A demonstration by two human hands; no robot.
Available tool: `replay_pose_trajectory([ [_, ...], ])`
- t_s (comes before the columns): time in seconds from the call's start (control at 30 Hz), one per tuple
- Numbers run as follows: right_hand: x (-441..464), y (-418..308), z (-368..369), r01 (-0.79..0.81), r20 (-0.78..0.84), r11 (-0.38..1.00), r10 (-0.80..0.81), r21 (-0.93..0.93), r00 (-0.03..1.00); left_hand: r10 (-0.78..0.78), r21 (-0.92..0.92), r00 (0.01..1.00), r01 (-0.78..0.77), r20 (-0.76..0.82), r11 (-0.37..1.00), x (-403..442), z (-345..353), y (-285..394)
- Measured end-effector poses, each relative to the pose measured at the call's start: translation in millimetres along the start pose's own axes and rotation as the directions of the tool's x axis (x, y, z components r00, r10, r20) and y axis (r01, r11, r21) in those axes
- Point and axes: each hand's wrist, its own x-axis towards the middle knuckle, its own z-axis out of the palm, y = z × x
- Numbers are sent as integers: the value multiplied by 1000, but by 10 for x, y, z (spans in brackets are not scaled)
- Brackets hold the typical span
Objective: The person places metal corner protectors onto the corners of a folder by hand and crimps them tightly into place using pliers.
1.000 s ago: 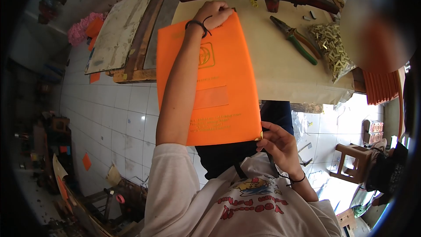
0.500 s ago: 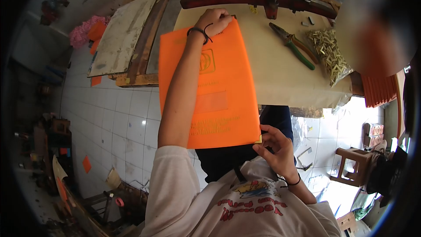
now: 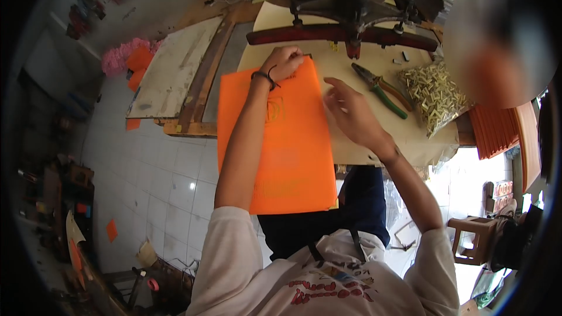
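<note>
An orange folder [image 3: 295, 134] with printed lettering and a faint emblem lies partly on the table and overhangs its front edge. My left hand [image 3: 285, 63] is closed on the folder's top edge, near the top right corner, and my forearm crosses the cover. Beside the folder's right edge, my right hand [image 3: 350, 114] hovers with fingers apart and holds nothing. To its right are pliers [image 3: 383, 90] with green and orange handles. A clear plastic bag of small brass-coloured metal corners [image 3: 433, 90] lies farther right.
A dark red metal machine bar [image 3: 316, 33] spans the back of the table. Brown paper [image 3: 363, 149] covers the tabletop. A stack of orange folders [image 3: 494, 131] is at the right, with a wooden stool [image 3: 471, 240] below. A worn board [image 3: 175, 70] lies on the left.
My right hand has left the folder's lower right corner and moved up beside its right edge. My left hand still grips the top edge; the folder and tabletop sit slightly lower in view.
</note>
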Motion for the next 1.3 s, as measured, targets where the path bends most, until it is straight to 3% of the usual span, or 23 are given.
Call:
replay_pose_trajectory([
  [0.03, 202, 134, 90, -108, 57, 994, 107, 1, 993, 84, 16, 996, -83, -40, 996, 26, 16, -78],
  [0.13, 680, 660, 348, 12, -167, 972, -53, -235, 985, 22, -42, 999, -24, -47, 999, -22, 5, 27],
  [0.23, 787, 705, 344, 5, -123, 977, -32, -215, 992, -48, -12, 998, 48, 31, 999, -36, -59, 141],
  [0.37, 769, 694, 319, -10, -109, 990, -5, -142, 994, -57, 5, 998, 57, 7, 998, -36, -35, 171],
  [0.47, 741, 629, 290, -22, -83, 989, 9, -149, 996, 417, 424, 895, -321, -156, 847, 96, 97, -156],
  [0.57, 748, 623, 334, -21, -105, 977, -1, -212, 994, 203, 464, 978, -159, -47, 872, 116, -50, -80],
  [0.67, 740, 654, 335, -8, -115, 970, -21, -242, 993, 239, 515, 961, -137, -138, 846, 116, 51, -181],
  [0.7, 735, 644, 323, 0, -101, 974, -23, -225, 995, 64, 560, 997, -28, -45, 828, 91, 20, -79],
  [0.8, 727, 615, 322, 12, -75, 980, -28, -199, 997, 91, 657, 983, 34, -156, 753, -233, 101, 16],
  [0.83, 728, 617, 321, 12, -66, 980, -26, -197, 997, -36, 654, 995, 86, -90, 751, -412, 66, 139],
  [0.9, 717, 629, 315, 35, -71, 986, -47, -163, 996, 94, 764, 991, 15, -99, 644, -998, 44, 278],
  [0.97, 705, 656, 315, 29, -62, 987, -39, -160, 997, 82, 619, 996, -88, 38, 781, -1731, -279, 768],
  [1.03, 616, 569, 269, 77, -24, 985, -82, -155, 996, 13, 637, 990, 81, -141, 766, -2550, -607, 1151],
  [1.1, 588, 612, 248, 174, 20, 965, -173, -195, 985, -103, 614, 838, 471, -536, 634, -3633, -818, 920],
  [1.17, 523, 454, 208, 132, 45, 979, -127, -157, 991, 6, 525, 559, 774, -829, 355, -5186, -972, 675],
  [1.2, 498, 405, 186, 304, 78, 911, -294, -280, 953, -18, 300, 321, 902, -947, 311, -5959, -897, 822],
  [1.23, 462, 337, 165, 222, 45, 941, -217, -254, 975, 33, 86, 79, 933, -996, 349, -6555, -676, 1085],
  [1.27, 449, 277, 152, 322, 46, 905, -322, -277, 946, 214, -107, -128, 988, -968, 109, -7584, -396, 1049],
  [1.3, 435, 155, 143, 285, 56, 924, -281, -253, 958, 310, -134, -97, 986, -946, -99, -8137, -86, 1397],
])
